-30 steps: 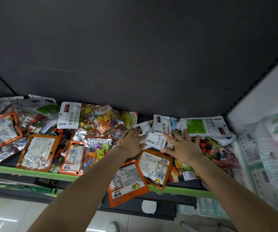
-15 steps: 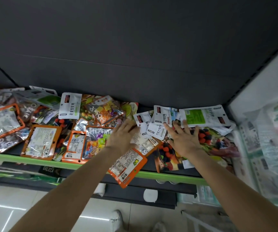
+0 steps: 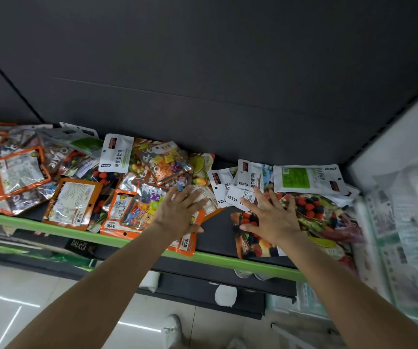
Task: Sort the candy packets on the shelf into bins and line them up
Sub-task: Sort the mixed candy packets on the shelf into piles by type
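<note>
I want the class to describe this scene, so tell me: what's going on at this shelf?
A person leans over a green-edged black shelf strewn with unsorted candy packets. The left hand lies flat, fingers spread, on orange-bordered foil packets overhanging the front edge. The right hand presses a berry-printed packet beside white paper-look packets. No bins are visible.

"DALICCA" on dark box (image 3: 79,246) (below shelf)
</note>
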